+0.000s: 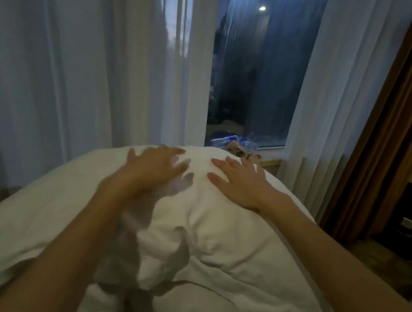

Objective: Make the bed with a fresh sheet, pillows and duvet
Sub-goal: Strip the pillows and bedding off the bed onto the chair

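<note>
Pressing white duvet (214, 236), sheer curtains (81, 59), dusk window (259, 70)

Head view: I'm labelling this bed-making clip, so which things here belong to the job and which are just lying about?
Part of the job:
- white duvet spread over the bed
- left hand and right hand, both flat on it

Just lying about:
- sheer curtains
- brown curtain
- window
- plastic bottles on the sill
</note>
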Motion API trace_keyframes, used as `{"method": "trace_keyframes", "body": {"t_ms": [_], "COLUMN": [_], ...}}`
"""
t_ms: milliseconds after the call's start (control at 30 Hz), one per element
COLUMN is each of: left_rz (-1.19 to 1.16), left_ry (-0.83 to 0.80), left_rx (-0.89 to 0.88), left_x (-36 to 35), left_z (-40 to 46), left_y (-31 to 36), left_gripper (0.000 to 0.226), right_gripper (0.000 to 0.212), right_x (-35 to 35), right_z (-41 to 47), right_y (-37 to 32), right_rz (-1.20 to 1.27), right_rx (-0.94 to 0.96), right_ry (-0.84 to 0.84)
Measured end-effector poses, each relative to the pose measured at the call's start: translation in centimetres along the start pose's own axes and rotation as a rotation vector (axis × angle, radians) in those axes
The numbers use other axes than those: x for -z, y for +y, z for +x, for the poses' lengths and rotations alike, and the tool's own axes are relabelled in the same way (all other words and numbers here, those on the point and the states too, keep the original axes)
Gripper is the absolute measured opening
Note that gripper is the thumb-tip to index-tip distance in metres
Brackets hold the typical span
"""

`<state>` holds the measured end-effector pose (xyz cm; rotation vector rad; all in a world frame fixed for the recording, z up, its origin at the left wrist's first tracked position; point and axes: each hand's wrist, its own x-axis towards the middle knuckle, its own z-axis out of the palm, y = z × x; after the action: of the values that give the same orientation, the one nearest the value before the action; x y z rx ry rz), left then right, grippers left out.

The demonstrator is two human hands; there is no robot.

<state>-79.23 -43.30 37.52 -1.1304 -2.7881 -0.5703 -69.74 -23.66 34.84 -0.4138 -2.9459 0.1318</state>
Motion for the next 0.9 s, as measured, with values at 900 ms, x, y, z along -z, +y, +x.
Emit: {"method": "trace_keyframes", "body": {"t_ms": [900], "left_rz": [0.311], "left_ry": [0.013], "left_rx": [-0.048], "left_x": [-4.2], "left_z": [1.4], "left_y": [8.7], "left_gripper": [0.056], "right_gripper": [0.056], "right_x": [-0.4], "right_z": [-11.1], "right_y": [6.9], "right_rz": [-0.01], "right_rx": [-0.365], "right_ry": [0.153]}}
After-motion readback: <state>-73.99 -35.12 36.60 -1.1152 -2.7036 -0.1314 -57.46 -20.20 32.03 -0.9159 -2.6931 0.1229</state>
